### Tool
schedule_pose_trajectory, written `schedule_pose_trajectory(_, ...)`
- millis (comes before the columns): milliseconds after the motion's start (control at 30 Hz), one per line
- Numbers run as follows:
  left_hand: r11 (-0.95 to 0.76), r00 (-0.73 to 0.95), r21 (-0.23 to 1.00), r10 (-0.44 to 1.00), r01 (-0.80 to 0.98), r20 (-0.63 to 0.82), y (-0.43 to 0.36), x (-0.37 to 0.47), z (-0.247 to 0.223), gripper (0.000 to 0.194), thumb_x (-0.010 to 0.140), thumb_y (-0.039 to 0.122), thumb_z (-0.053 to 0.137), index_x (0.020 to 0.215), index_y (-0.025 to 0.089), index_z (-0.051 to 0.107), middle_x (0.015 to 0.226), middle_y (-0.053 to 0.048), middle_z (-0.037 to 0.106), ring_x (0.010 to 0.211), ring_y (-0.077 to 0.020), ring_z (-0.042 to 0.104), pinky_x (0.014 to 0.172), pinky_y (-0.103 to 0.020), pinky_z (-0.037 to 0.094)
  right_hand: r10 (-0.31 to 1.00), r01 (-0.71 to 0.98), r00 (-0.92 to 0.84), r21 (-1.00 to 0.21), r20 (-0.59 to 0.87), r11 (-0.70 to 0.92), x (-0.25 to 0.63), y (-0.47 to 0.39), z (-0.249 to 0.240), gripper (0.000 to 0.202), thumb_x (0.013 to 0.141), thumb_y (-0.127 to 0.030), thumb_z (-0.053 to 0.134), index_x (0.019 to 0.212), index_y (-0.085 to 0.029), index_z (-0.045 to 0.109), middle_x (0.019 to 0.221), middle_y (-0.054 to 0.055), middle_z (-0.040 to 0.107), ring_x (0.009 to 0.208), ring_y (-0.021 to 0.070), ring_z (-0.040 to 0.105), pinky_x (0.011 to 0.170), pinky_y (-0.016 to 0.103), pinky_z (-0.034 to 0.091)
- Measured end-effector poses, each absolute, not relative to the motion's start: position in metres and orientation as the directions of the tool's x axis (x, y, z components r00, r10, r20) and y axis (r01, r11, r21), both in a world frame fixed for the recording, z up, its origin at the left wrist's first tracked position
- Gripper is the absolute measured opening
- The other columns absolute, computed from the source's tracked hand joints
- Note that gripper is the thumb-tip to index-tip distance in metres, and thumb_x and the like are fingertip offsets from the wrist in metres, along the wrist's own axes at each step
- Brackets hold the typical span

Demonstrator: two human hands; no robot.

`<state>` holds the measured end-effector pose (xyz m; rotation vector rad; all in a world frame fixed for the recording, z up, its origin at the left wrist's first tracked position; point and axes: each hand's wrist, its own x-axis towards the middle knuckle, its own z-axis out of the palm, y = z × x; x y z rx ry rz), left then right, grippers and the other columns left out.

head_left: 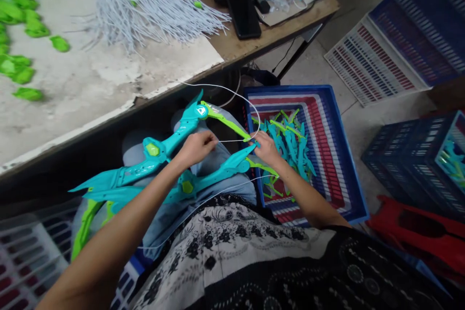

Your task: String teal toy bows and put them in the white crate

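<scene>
Two teal and green plastic toy bows lie across my lap, an upper toy bow (178, 131) and a lower toy bow (214, 173). My left hand (198, 147) is closed in a pinch on a white cord (231, 141), which runs taut to the green tip of the upper bow. At that tip, my right hand (264, 147) has its fingers closed around the end; they partly hide it. Part of the cord loops up over the right hand toward the table. Another length of cord crosses my lap below the lower bow.
The table (119, 75) holds a heap of white cords (145, 0), green plastic pieces (22, 68) and a black phone (243, 12). A blue-rimmed crate (327, 155) with several toy bows stands at my right. More crates (410, 155) and a red plastic object (417, 227) stand farther right.
</scene>
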<state>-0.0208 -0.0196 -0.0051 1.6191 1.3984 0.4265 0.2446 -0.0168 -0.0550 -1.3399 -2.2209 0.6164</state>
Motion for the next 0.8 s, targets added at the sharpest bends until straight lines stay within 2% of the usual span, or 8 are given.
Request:
schedule_pose_trajectory(133,0.132,0.256,0.843,0.918,0.521,-0.302,-0.021,-0.024,-0.014,0.017,0.078,0.032,0.050,0.074,0.018,0.058,0.068,-0.002,0.065,0.064,-0.0165,0.058,0.060,-0.026,0.040,0.928,0.727,-0.362,-0.598,0.083,0.337,0.242,-0.001,-0.051,0.029,0.073,-0.009,0.046,0.092,-0.018,0.066,0.097,0.008,0.068,0.094,0.0228,0.061,0.085,0.038,0.049)
schedule_pose_trajectory(267,0.104,0.241,0.823,0.929,0.558,-0.282,-0.014,-0.015,-0.025,0.014,0.078,0.029,0.051,0.076,0.018,0.059,0.070,-0.002,0.065,0.062,-0.0155,0.056,0.058,-0.026,0.037,0.985,0.756,-0.122,-0.632,0.121,0.171,0.246,0.018,-0.027,0.024,0.080,-0.018,0.046,0.089,-0.018,0.067,0.088,0.005,0.070,0.079,0.0189,0.063,0.075,0.033,0.052)
schedule_pose_trajectory(333,0.085,0.243,0.814,0.932,0.575,-0.268,-0.013,-0.012,-0.027,0.013,0.079,0.028,0.052,0.077,0.018,0.060,0.069,-0.001,0.064,0.061,-0.0152,0.055,0.056,-0.026,0.035,0.964,0.759,-0.193,-0.595,0.184,0.265,0.232,0.023,-0.014,0.022,0.085,-0.026,0.048,0.092,-0.018,0.067,0.090,0.006,0.069,0.082,0.0190,0.063,0.077,0.033,0.051)
schedule_pose_trajectory(400,0.057,0.252,0.804,0.934,0.592,-0.252,-0.013,-0.009,-0.026,0.012,0.080,0.027,0.053,0.078,0.018,0.060,0.068,-0.001,0.063,0.061,-0.0153,0.055,0.056,-0.027,0.034,0.913,0.764,-0.362,-0.503,0.187,0.405,0.208,0.028,-0.007,0.026,0.086,-0.031,0.053,0.104,-0.017,0.065,0.104,0.009,0.068,0.097,0.0216,0.061,0.088,0.035,0.049)
schedule_pose_trajectory(533,-0.004,0.242,0.734,0.945,0.679,-0.220,-0.019,-0.008,-0.021,0.011,0.082,0.025,0.053,0.082,0.018,0.062,0.072,-0.003,0.065,0.067,-0.0171,0.058,0.060,-0.028,0.036,0.862,0.834,-0.498,-0.325,-0.093,0.446,0.163,0.045,-0.013,0.059,0.079,-0.027,0.065,0.133,-0.012,0.046,0.123,0.017,0.059,0.112,0.0292,0.057,0.096,0.043,0.045)
schedule_pose_trajectory(600,-0.020,0.244,0.679,0.940,0.734,-0.236,-0.024,-0.013,-0.015,0.016,0.085,0.025,0.048,0.084,0.018,0.063,0.074,-0.004,0.066,0.070,-0.0184,0.060,0.062,-0.028,0.038,0.842,0.840,-0.510,-0.315,-0.178,0.442,0.156,0.057,-0.018,0.063,0.079,-0.025,0.066,0.136,-0.013,0.043,0.121,0.017,0.060,0.110,0.0295,0.059,0.093,0.041,0.047)
schedule_pose_trajectory(700,-0.016,0.224,0.622,0.940,0.783,-0.258,-0.038,-0.039,0.000,0.023,0.087,0.027,0.043,0.085,0.018,0.063,0.076,-0.006,0.066,0.073,-0.0212,0.062,0.062,-0.029,0.041,0.808,0.802,-0.566,-0.338,-0.162,0.493,0.167,0.073,-0.020,0.061,0.079,-0.019,0.064,0.136,-0.017,0.043,0.122,0.014,0.060,0.109,0.0288,0.059,0.093,0.039,0.047)
schedule_pose_trajectory(800,0.074,0.054,0.538,0.975,0.840,-0.217,-0.062,-0.094,0.023,0.024,0.086,0.034,0.042,0.084,0.021,0.061,0.074,-0.006,0.066,0.070,-0.0235,0.062,0.061,-0.032,0.044,0.794,0.795,-0.583,-0.321,-0.169,0.516,0.187,0.086,-0.019,0.061,0.077,-0.014,0.063,0.135,-0.017,0.045,0.120,0.014,0.061,0.107,0.0295,0.060,0.093,0.041,0.047)
